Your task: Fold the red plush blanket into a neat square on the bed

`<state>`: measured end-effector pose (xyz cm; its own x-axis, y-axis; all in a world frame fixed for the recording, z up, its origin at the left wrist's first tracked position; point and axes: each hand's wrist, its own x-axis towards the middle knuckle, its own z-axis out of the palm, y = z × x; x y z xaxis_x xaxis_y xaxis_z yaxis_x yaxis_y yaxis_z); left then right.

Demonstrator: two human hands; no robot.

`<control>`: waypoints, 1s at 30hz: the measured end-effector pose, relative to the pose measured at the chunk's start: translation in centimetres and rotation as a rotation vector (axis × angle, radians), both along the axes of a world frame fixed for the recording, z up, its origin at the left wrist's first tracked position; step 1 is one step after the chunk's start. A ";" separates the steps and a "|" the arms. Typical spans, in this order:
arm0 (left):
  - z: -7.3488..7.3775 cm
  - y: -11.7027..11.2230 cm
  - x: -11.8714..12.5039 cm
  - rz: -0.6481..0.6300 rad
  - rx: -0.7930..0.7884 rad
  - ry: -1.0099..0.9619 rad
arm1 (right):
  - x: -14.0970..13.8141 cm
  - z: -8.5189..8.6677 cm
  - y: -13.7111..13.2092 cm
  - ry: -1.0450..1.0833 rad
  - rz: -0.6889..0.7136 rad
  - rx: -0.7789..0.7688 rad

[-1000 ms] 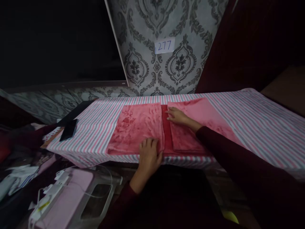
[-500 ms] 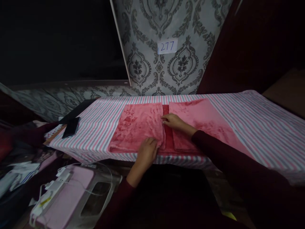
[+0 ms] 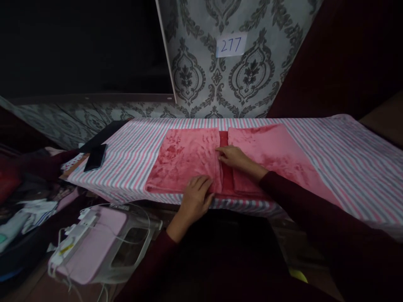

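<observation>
A pink plush blanket (image 3: 185, 157) lies on a striped cloth, its left and right sides folded inward. Between the two folded panels runs a narrow strip of darker red plush (image 3: 227, 178). My left hand (image 3: 195, 197) rests on the front right corner of the left panel, fingers spread over the fabric and thumb apart. Farther back, my right hand (image 3: 234, 158) reaches across the right panel and pinches the inner edge of the left panel between its fingertips. The forearm and sleeve hide part of the right panel.
Striped cloth (image 3: 126, 157) covers the table. A black phone (image 3: 95, 157) lies at its left end. Below left, a power strip (image 3: 74, 239) with cables sits on a pink-topped stool (image 3: 97, 251). A large dark screen (image 3: 85, 50) and a paper marked 277 (image 3: 231, 44) are behind.
The view has tilted down slightly, so the table appears higher. Both hands stay near the left panel's inner edge; the left hand's thumb now stands farther from its fingers.
</observation>
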<state>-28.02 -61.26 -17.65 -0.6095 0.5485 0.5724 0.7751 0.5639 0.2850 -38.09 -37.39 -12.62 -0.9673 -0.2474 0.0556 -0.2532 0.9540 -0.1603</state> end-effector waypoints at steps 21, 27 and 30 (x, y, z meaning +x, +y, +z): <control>-2.7 2.5 -1.3 0.026 0.010 0.108 | -2.0 -0.8 -2.2 0.059 -0.203 -0.222; -1.7 2.4 0.0 -0.023 -0.044 -0.028 | -1.4 -0.6 -1.9 0.019 -0.183 -0.110; 0.5 1.3 -0.2 -0.152 0.017 -0.135 | -1.4 0.2 -2.6 0.074 -0.162 -0.067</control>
<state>-28.26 -60.00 -17.20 -0.5919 0.6312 0.5012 0.8053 0.4374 0.4002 -39.52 -40.00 -12.37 -0.9869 -0.0817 0.1392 -0.1103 0.9710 -0.2120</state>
